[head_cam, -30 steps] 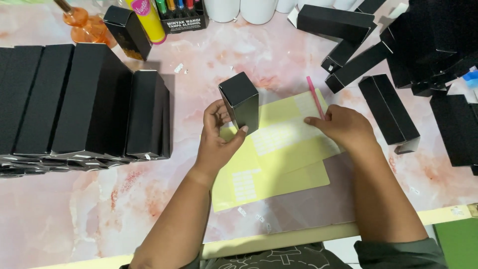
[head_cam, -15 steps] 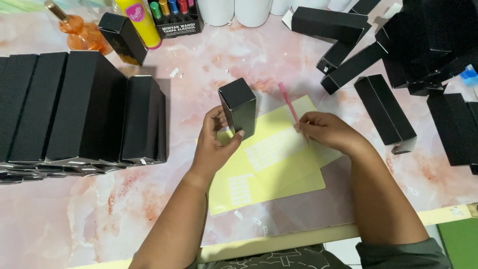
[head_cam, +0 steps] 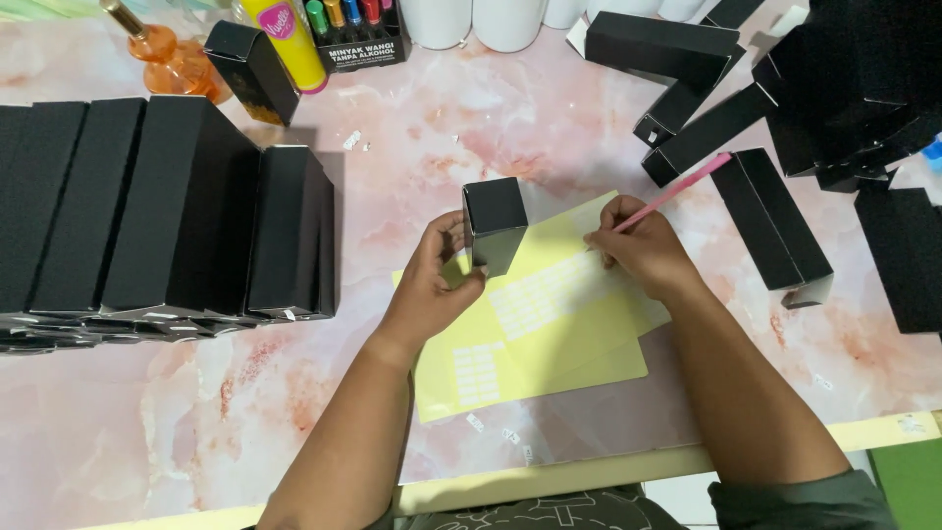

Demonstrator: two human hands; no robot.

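My left hand (head_cam: 432, 280) grips a small black box (head_cam: 494, 223), held upright over the table. My right hand (head_cam: 643, 245) holds a thin pink stick (head_cam: 677, 191) like a pen, its tip down on a yellow sheet (head_cam: 549, 324) of small white stickers. The yellow sheet lies flat on the pink marbled table (head_cam: 412, 157), under both hands.
A row of black boxes (head_cam: 167, 211) stands packed together at the left. Loose black boxes (head_cam: 775, 221) lie scattered at the right and top right. An orange bottle (head_cam: 162, 54), a yellow bottle (head_cam: 285, 39), a marker pack (head_cam: 358, 34) and white cups (head_cam: 471, 20) line the far edge.
My right hand has slid left across the yellow sheet toward the box, and the pink stick now leans to the upper right. The box in my left hand has barely moved.
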